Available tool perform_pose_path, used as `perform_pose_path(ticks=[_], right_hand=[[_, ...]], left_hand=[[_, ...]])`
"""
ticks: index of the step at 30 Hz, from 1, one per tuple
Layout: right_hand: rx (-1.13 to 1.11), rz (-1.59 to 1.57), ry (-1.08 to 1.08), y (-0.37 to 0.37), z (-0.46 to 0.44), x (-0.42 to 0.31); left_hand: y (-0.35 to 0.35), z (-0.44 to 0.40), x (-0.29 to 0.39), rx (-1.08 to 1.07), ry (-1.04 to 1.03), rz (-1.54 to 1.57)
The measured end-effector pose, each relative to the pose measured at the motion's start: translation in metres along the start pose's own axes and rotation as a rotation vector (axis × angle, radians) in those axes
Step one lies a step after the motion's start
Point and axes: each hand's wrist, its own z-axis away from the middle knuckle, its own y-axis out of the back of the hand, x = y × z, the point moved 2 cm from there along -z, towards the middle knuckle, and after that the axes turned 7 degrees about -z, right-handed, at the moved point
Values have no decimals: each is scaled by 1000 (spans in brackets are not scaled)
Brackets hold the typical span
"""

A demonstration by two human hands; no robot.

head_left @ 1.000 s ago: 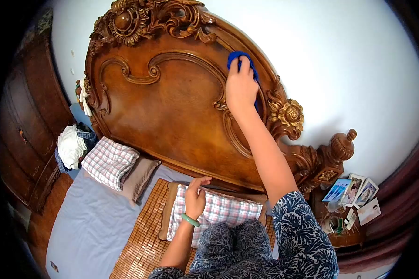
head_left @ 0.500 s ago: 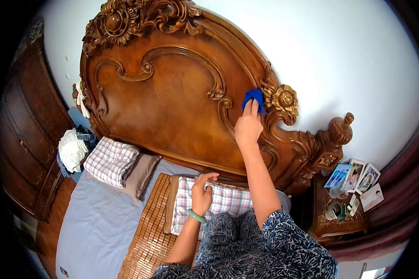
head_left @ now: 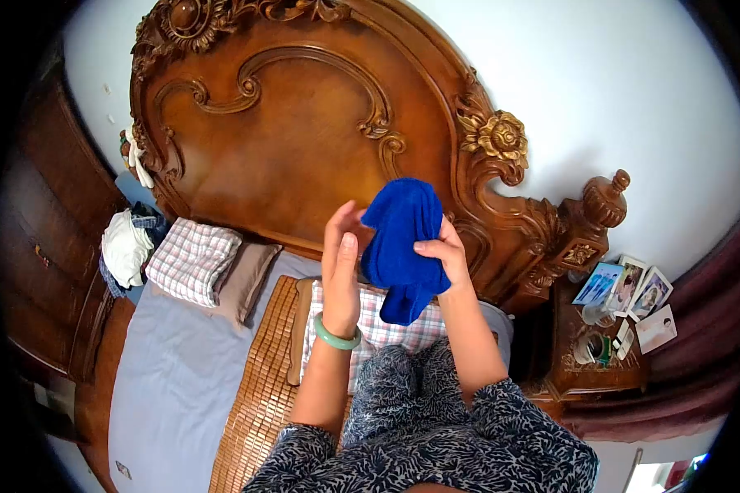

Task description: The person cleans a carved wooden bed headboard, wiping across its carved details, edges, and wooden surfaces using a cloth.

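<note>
A blue cloth [head_left: 404, 238] hangs loosely folded in front of me, above the bed. My right hand [head_left: 450, 255] grips its right side, thumb on the near face and the other fingers behind it. Just left of the cloth is my left hand [head_left: 342, 271], a green bangle [head_left: 335, 335] on its wrist. Its fingers are raised and apart, with the fingertips close to the cloth's edge; I cannot tell if they touch it. Behind both hands rises the carved wooden headboard [head_left: 279, 156], with a gilded flower [head_left: 501, 138] at its right.
Plaid pillows [head_left: 193, 261] lie at the bed's head, and a bamboo mat [head_left: 259, 394] covers part of the grey-blue sheet [head_left: 168, 378]. On the right, a nightstand [head_left: 588, 380] holds photos [head_left: 598, 283] and small items. A dark wardrobe [head_left: 45, 246] stands at left, beside piled clothes [head_left: 126, 251].
My right hand has left the headboard near the gilded flower and come down toward me with the cloth, which now hangs more unfolded. My left hand has risen from above the pillow to beside it.
</note>
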Motion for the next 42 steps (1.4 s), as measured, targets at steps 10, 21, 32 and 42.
perform_pose_path(ticks=[10,21,32,42], right_hand=[[-250,-142,-210,18,-20,-9],[-333,747,-134,-44,-99,-99],[-69,785,60,-121,-198,-126],[-295,1051,198,-127,-201,-116]], left_hand=[[17,-29,-14,-135,392,75],[13,-108,26,-31,735,362],[-37,-190,90,370,93,-46],[-43,-228,101,578,-569,-998]])
